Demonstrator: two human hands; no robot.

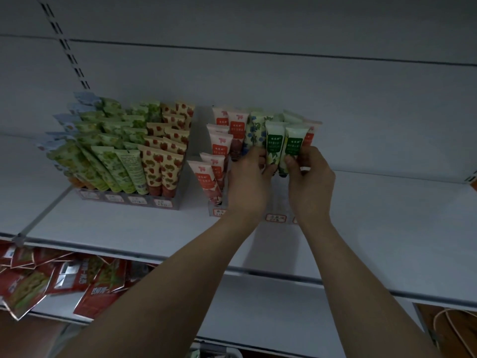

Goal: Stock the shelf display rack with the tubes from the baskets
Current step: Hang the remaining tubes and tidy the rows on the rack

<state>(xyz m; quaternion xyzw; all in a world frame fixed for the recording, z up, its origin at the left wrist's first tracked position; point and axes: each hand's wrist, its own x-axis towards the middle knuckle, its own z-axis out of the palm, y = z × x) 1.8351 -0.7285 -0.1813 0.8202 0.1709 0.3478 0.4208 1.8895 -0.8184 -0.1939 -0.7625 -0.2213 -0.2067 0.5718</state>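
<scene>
- Both hands are up at the right-hand display rack on the white shelf. Each holds one green-label tube.
- Left hand: fingers curled round the lower end of the left green tube, pinching it near the cap.
- Right hand: thumb and fingers pinch the lower end of the right green tube.
- Key relation: both tubes stand nearly upright, long axis running 6 to 12 o'clock, crimped end up at 12, cap end down in the grip. Tubes sit just beside each other, about touching.
- Target slot looks to be straight below and slightly ahead of the hands, in the third column, to the right of the blue-flower tubes. The hands hide the slot, so I can't tell how full it is.
- Red-label tubes fill the column at 9 o'clock of the left hand; another red-label one peeks out at 3 o'clock of the right tube.
- Judgement: next move is a short drop along the tube axis, cap first. Neither hand is nearer; both are level.
- Left rack of green and strawberry tubes looks fully stocked, well apart from the hands.
- Baskets are not in view.
</scene>
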